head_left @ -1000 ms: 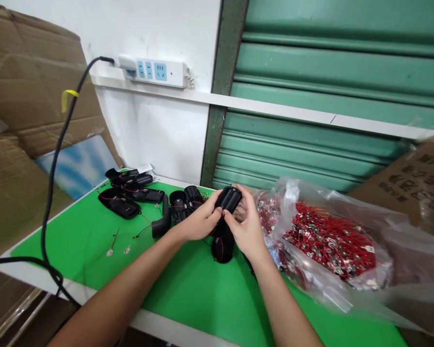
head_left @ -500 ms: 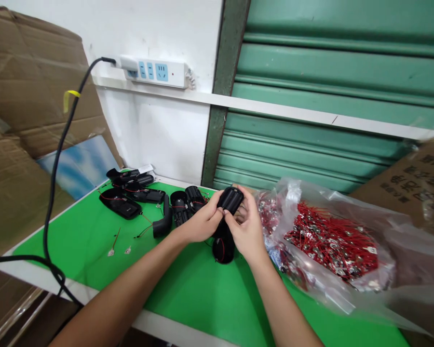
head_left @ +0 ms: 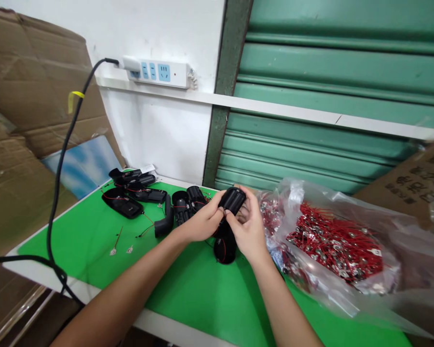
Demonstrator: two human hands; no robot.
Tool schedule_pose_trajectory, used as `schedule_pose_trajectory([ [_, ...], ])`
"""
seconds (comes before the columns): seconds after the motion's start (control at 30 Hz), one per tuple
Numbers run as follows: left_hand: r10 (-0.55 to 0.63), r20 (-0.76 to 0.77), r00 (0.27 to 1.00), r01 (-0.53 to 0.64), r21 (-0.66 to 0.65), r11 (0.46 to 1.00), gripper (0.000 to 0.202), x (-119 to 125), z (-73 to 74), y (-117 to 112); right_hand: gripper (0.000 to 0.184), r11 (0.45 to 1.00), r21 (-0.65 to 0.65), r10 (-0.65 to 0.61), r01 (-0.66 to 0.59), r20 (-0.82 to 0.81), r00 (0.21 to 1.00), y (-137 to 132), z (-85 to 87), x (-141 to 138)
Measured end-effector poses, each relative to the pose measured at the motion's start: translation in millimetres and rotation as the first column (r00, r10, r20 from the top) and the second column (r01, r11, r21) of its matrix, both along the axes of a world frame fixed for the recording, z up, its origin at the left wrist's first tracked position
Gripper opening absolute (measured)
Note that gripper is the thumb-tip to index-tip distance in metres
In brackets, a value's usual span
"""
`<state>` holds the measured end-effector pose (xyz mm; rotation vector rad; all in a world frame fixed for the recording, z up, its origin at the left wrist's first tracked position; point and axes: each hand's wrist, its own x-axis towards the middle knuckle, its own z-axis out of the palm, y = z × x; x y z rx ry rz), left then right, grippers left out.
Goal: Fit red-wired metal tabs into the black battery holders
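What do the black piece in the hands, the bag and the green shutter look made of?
Black piece: probably hard plastic, satin finish, judging by its molded-looking ridges and soft highlights.
Bag: thin, glossy plastic film, given its wrinkles, glare and see-through look.
Green shutter: likely painted sheet metal, semi-gloss, from its horizontal ribs and sheen.

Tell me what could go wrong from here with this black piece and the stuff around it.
The black piece is held by fingertips of the left hand and right hand, so it might slip. A small loose piece lies on the green tabletop and could get brushed away. The clear bag of red wires sits close beside the right hand, so the forearm may snag it.
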<state>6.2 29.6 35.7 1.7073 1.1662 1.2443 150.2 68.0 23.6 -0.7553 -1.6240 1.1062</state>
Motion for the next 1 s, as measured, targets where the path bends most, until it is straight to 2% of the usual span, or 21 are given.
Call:
schedule_pose_trajectory([
  [0.13,0.021,0.14,0.99,-0.003,-0.13,0.991,0.062,-3,2.5,2,0.065,0.999,-0.004,0.054,-0.054,-0.033,0.998,3,1.8,2],
  [0.33,0.043,0.21,0.977,0.001,-0.203,0.979,0.062,-2,-1.9,5,0.057,1.0,0.009,0.011,-0.011,-0.036,0.999,3,1.5,2],
  [0.57,-0.084,0.176,0.981,0.101,-0.09,0.991,0.064,-6,-3.7,5,0.061,0.997,-0.077,0.021,-0.027,-0.08,0.997,9,-3.8,3],
  [0.7,-0.076,0.28,0.957,0.11,-0.105,0.988,0.067,-2,-6.9,8,0.062,0.996,-0.09,0.018,-0.027,-0.104,0.994,10,-3.5,3],
  [0.8,-0.005,0.431,0.903,0.085,-0.168,0.982,0.065,1,-7.4,10,0.065,0.997,-0.081,-0.028,0.02,-0.092,0.995,11,-1.8,4],
  [0.87,0.095,0.535,0.84,0.042,-0.238,0.97,0.064,0,-4.7,11,0.062,0.99,-0.062,-0.127,0.123,-0.054,0.99,14,-0.3,7],
  [0.93,0.22,0.626,0.748,-0.022,-0.308,0.951,0.064,-4,0.1,11,0.054,0.967,0.011,-0.256,0.255,0.007,0.967,18,0.8,13],
  [1.0,0.328,0.693,0.642,-0.106,-0.343,0.933,0.061,-9,5.2,12,0.044,0.925,0.146,-0.364,0.349,0.084,0.928,24,0.9,19],
])
